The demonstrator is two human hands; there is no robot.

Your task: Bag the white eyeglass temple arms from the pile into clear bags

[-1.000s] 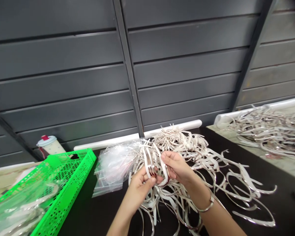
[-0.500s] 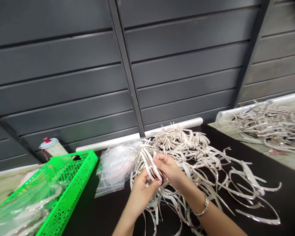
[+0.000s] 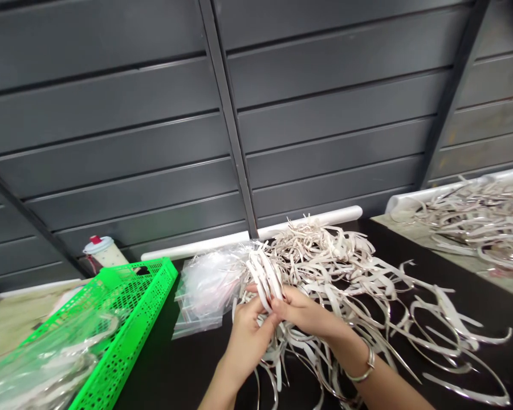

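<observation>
Green crate [image 3: 139, 327] far L, then clear bags [image 3: 203, 290] on the counter [image 3: 175, 370]. L hand [image 3: 248, 336] has its grip closed on a bunch of white strips [image 3: 264, 279], R hand [image 3: 303, 310] pinching the lower end too, tangled pile [image 3: 320, 245] behind.

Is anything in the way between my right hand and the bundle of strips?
Nothing visible: your right hand touches the near end of the bundle, beside your left hand. The pile lies behind and below.

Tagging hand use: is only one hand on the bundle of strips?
No, the left hand and right hand both hold the bundle.
</observation>
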